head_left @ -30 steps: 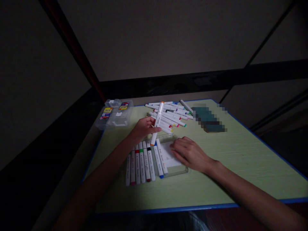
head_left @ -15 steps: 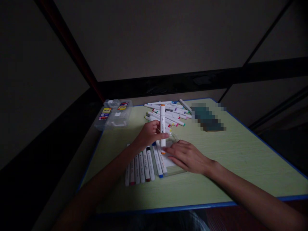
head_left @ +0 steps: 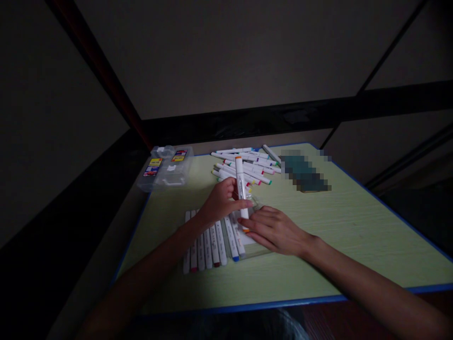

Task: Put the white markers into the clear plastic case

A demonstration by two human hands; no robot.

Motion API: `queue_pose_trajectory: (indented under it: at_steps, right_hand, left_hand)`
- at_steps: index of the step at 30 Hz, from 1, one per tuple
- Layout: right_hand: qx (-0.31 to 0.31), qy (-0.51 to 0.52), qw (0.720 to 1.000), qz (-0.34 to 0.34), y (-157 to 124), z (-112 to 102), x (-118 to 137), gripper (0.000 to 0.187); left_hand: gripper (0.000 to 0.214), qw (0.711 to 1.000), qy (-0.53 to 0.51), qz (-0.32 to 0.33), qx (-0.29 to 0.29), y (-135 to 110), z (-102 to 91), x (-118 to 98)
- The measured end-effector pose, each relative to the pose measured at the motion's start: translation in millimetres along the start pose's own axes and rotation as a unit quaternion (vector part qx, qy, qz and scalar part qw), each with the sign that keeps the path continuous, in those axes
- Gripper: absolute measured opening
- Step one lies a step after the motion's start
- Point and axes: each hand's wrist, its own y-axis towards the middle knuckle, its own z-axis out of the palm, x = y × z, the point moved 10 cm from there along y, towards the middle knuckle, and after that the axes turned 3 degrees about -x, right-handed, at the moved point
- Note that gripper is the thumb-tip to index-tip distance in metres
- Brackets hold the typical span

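Observation:
A white marker with orange ends stands nearly upright above the table, its top leaning slightly left. My left hand is closed around its middle, thumb across the front. My right hand pinches its lower end, index fingertip over the barrel. Below, a clear plastic case lies flat, partly hidden by my hands. Two markers, one blue-ended, rest side by side at its left. Left of them several white markers line up in a row, their upper ends partly behind my left forearm.
Loose white markers with coloured ends are heaped at the back of the pale green table. A clear case with coloured labels lies at the back left. A blurred dark green object lies at the back right.
The orange marker has tilted a little, its lower end shifting right and down towards my right hand. My right fingers have closed on that end. The other markers stay put.

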Motion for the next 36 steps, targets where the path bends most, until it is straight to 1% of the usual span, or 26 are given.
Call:
queue_pose_trajectory:
  at_steps: [9, 21, 29, 36]
  right_hand:
    - [-0.008, -0.004, 1.0, -0.005, 0.8, -2.0, 2.1, 0.025]
    - [-0.004, -0.017, 1.0, -0.011, 2.2, -3.6, 5.1, 0.029]
    - [0.015, 0.005, 1.0, -0.003, 0.9, 0.2, 3.6, 0.028]
    - [0.01, 0.017, 1.0, 0.002, 0.7, -0.9, 2.8, 0.027]
  left_hand:
    - [0.043, 1.0, 0.008, -0.008, -0.004, -1.8, 1.7, 3.5]
    - [0.045, 1.0, 0.021, 0.0, 0.009, -1.2, 3.9, 6.1]
    - [0.042, 0.999, 0.032, 0.002, 0.01, -1.6, 3.6, 4.9]
    - [0.044, 1.0, 0.012, -0.005, 0.01, -1.0, 3.7, 6.0]
